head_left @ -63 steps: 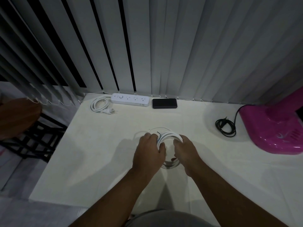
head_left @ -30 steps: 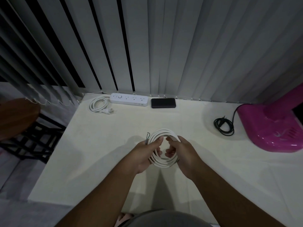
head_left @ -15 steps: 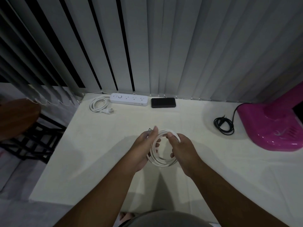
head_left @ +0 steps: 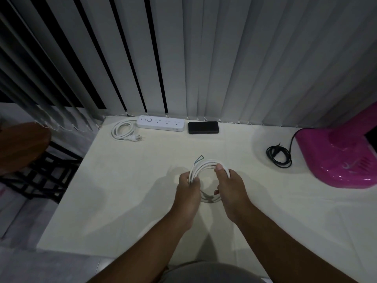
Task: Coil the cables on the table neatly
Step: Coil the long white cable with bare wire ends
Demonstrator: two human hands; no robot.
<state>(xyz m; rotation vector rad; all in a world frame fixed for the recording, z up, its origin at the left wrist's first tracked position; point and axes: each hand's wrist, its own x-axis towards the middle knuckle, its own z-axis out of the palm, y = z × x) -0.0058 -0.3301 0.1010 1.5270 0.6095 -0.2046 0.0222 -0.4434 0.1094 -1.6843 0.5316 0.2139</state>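
Left hand (head_left: 188, 185) pinches one side of the white cable coil (head_left: 204, 167), right hand (head_left: 229, 185) grips the opposite side, likely keeping loops stacked. It sits well in front of the power strip (head_left: 160, 123).

black phone (head_left: 203, 127) beside power strip (head_left: 160, 122), pink appliance (head_left: 338, 158).
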